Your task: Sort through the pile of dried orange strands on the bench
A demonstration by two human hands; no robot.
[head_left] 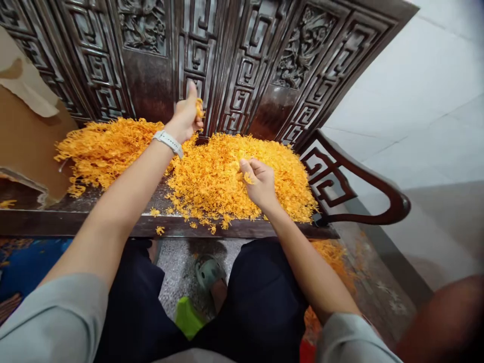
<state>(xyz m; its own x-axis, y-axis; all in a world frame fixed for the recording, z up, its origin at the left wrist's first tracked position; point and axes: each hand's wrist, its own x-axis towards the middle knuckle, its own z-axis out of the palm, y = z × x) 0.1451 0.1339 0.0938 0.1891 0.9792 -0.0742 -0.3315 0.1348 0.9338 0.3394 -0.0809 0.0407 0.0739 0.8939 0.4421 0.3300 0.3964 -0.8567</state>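
Note:
My left hand point(186, 117), with a pale watch band point(169, 142) at the wrist, is raised over the back of the bench. Its thumb points up, and its fingers are curled round a small orange plastic piece point(199, 108). Lower and to the right, my right hand point(260, 182) pinches another orange piece point(248, 178) with several thin legs, like a spider or flower. Beneath it spreads a heap of loose orange pieces point(212, 176). A second orange pile point(109, 146), more tangled and stringy, lies left of my left forearm.
The dark wooden bench point(113, 222) has a carved back point(151, 85) and a curved armrest point(378, 212) at right. A torn cardboard box point(30, 126) stands at left. More orange pieces point(333, 257) lie below the bench's right end. A green object point(188, 317) sits between my legs.

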